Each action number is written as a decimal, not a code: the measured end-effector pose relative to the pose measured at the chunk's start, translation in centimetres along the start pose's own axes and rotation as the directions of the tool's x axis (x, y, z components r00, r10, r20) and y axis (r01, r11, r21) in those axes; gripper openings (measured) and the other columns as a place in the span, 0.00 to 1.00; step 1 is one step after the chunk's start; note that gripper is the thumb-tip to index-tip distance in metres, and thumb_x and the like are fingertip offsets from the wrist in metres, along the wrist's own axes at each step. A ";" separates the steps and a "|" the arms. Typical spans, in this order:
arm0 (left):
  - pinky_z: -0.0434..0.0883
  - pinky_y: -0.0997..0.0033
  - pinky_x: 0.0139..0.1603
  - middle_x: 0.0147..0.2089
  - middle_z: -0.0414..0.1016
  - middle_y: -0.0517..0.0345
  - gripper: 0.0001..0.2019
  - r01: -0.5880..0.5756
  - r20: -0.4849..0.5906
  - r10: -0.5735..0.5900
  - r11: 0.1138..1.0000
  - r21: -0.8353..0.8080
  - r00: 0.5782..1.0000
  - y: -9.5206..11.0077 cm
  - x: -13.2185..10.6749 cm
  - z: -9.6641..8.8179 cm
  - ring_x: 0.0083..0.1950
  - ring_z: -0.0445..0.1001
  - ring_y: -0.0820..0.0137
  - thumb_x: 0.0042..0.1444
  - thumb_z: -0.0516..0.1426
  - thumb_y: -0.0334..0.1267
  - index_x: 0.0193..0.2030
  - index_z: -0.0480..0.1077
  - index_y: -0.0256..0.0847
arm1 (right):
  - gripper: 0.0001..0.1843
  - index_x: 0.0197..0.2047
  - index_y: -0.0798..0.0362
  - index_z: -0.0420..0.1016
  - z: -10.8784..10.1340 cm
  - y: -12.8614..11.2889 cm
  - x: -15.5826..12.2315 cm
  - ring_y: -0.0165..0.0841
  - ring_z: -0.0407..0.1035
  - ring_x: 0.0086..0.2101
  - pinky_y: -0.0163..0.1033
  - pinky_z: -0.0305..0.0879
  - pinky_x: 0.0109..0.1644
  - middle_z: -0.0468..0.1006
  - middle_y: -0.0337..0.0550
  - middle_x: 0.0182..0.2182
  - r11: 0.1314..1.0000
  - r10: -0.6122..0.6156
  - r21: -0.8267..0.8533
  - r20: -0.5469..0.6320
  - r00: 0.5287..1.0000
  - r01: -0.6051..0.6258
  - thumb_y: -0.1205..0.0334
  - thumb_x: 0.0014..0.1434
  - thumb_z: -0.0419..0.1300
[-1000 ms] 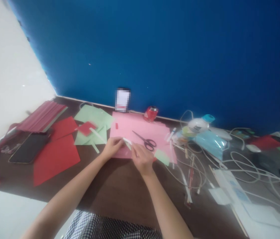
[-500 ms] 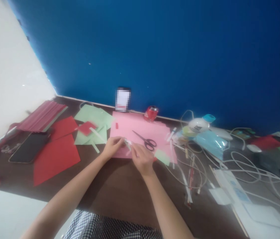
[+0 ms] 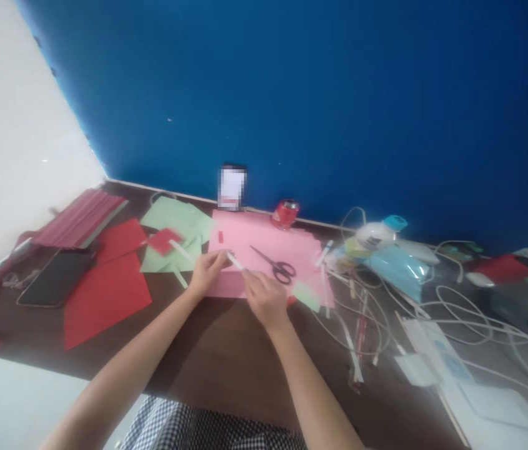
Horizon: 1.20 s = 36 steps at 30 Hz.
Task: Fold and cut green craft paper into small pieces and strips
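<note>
My left hand [image 3: 207, 272] and my right hand [image 3: 264, 299] meet over the near edge of a stack of pink paper [image 3: 264, 247]. Both pinch a narrow white paper strip [image 3: 236, 262] that stretches between their fingertips. Black-handled scissors [image 3: 275, 265] lie shut on the pink paper just beyond my right hand. A small pale green paper piece [image 3: 305, 295] lies to the right of that hand.
Red sheets [image 3: 104, 294] and green sheets [image 3: 177, 219] lie left, beside a dark phone [image 3: 55, 278] and a maroon folder [image 3: 79, 219]. A red tape roll [image 3: 285, 214] stands by the blue wall. White cables [image 3: 460, 312], a white bottle [image 3: 376, 234] and pens [image 3: 355, 337] crowd the right.
The white strip is pulled straighter between my fingers, and my left hand has shifted slightly left and up. My right hand has barely moved.
</note>
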<state>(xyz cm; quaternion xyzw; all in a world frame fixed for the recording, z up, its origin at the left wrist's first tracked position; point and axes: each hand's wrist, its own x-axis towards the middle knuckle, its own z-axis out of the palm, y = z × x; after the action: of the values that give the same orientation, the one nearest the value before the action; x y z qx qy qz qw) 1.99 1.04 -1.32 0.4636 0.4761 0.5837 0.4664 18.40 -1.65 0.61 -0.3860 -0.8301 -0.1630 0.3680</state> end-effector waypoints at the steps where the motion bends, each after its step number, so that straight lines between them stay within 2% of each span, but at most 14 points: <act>1: 0.72 0.60 0.45 0.36 0.77 0.51 0.19 0.007 0.002 -0.007 1.000 -0.031 1.000 0.0 0.0 0.0 0.39 0.75 0.64 0.50 0.54 0.48 0.38 0.74 0.33 | 0.12 0.41 0.54 0.74 0.0 0.0 0.0 0.26 0.68 0.27 0.31 0.59 0.30 0.77 0.42 0.29 1.000 -0.002 -0.010 0.010 1.000 0.002 0.71 0.55 0.53; 14: 0.71 0.58 0.46 0.37 0.77 0.47 0.18 0.113 -0.001 -0.117 0.965 -0.236 0.993 0.7 0.0 0.2 0.41 0.75 0.62 0.48 0.57 0.48 0.36 0.74 0.32 | 0.14 0.42 0.53 0.74 0.1 0.3 0.0 0.26 0.67 0.26 0.31 0.58 0.30 0.77 0.42 0.29 0.997 -0.016 -0.075 0.016 1.000 0.017 0.72 0.55 0.53; 20: 0.72 0.59 0.45 0.35 0.77 0.46 0.18 0.151 -0.006 -0.159 0.950 -0.273 0.987 1.1 -0.1 0.2 0.40 0.75 0.61 0.48 0.57 0.47 0.35 0.74 0.31 | 0.15 0.43 0.53 0.74 0.0 0.3 0.1 0.27 0.67 0.27 0.31 0.58 0.31 0.76 0.43 0.30 0.998 -0.003 -0.064 0.042 0.999 0.006 0.73 0.55 0.52; 29: 0.73 0.65 0.43 0.34 0.77 0.45 0.14 0.261 -0.002 -0.282 0.892 -0.370 0.960 1.5 0.0 0.4 0.38 0.76 0.66 0.50 0.57 0.42 0.33 0.73 0.31 | 0.17 0.44 0.53 0.73 0.2 0.2 0.0 0.28 0.68 0.30 0.31 0.60 0.33 0.76 0.44 0.31 0.997 -0.020 -0.080 0.042 0.999 0.024 0.73 0.55 0.50; 32: 0.72 0.68 0.44 0.35 0.77 0.45 0.13 0.308 0.026 -0.327 0.856 -0.414 0.945 1.7 0.0 0.4 0.36 0.76 0.68 0.50 0.57 0.41 0.34 0.72 0.31 | 0.17 0.45 0.53 0.73 0.3 0.2 0.0 0.28 0.68 0.30 0.31 0.60 0.33 0.77 0.44 0.32 0.996 -0.024 -0.089 0.043 0.999 0.028 0.73 0.55 0.50; 36: 0.71 0.66 0.46 0.37 0.77 0.44 0.16 0.386 0.131 -0.371 0.783 -0.487 0.919 2.1 -0.2 0.8 0.40 0.75 0.66 0.50 0.57 0.45 0.38 0.72 0.32 | 0.15 0.43 0.53 0.74 0.4 0.6 -0.1 0.28 0.69 0.32 0.31 0.61 0.35 0.77 0.44 0.34 0.995 -0.020 -0.099 0.016 1.000 0.022 0.73 0.55 0.52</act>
<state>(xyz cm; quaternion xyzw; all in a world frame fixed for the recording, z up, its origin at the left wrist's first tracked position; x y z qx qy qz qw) 2.56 0.66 0.80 0.2288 0.3837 0.5753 0.6852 18.70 -1.16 0.27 -0.3962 -0.8276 -0.2053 0.3405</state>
